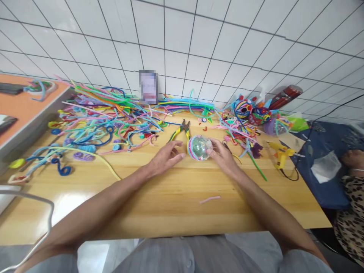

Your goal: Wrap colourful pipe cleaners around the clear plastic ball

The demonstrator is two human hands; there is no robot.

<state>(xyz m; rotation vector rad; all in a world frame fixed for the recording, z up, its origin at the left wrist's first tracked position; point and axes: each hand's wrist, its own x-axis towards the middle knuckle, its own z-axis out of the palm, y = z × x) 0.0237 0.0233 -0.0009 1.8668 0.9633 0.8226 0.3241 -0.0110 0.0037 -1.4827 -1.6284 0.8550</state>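
My right hand [222,152] grips the right side of a clear plastic ball [202,146]. Pink, blue and white pipe-cleaner bands wrap the ball's left side. To the left of the ball is my left hand [167,157], its fingers curved but apart, with nothing in them. Just behind both hands lie pliers [186,127] with yellow and green handles, jaws pointing toward the wall. A short pink pipe-cleaner piece [209,199] rests on the table in front of the ball.
Loose coloured pipe cleaners [108,121] cover the table's left and back. A phone [148,87] leans on the tiled wall. At right are decorated balls [241,108], a red thermos [286,96] and a yellow glue gun [281,154] with its cord. Another person's leopard-print sleeve [351,212] shows far right.
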